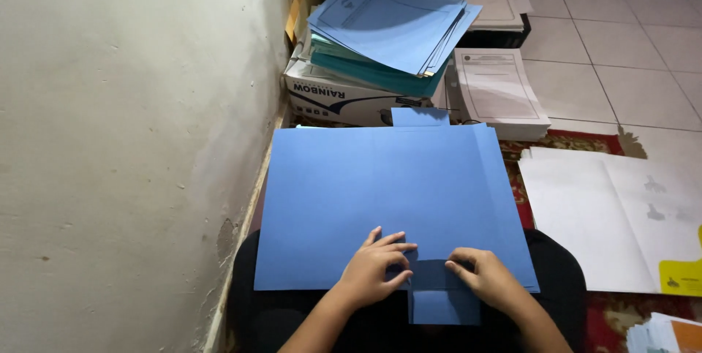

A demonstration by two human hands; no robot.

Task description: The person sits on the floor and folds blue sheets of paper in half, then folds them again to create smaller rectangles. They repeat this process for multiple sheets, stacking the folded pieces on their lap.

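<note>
Item: large blue card sheet across my lap, my left hand spread flat, my right hand pressing its near tab; far tab unfolded, finished blue folders stacked beyond.

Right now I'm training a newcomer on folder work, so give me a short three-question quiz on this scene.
1. True or false: both hands press on the near tab of the large blue card sheet.
2. What lies on the cardboard box by the wall? A) a stack of blue and teal folders B) a laptop C) a towel
3. Which hand has its fingers spread flat on the sheet?

Key: 1. True: left hand and right hand rest at the tab. 2. A, the folder stack. 3. The left hand.
</note>
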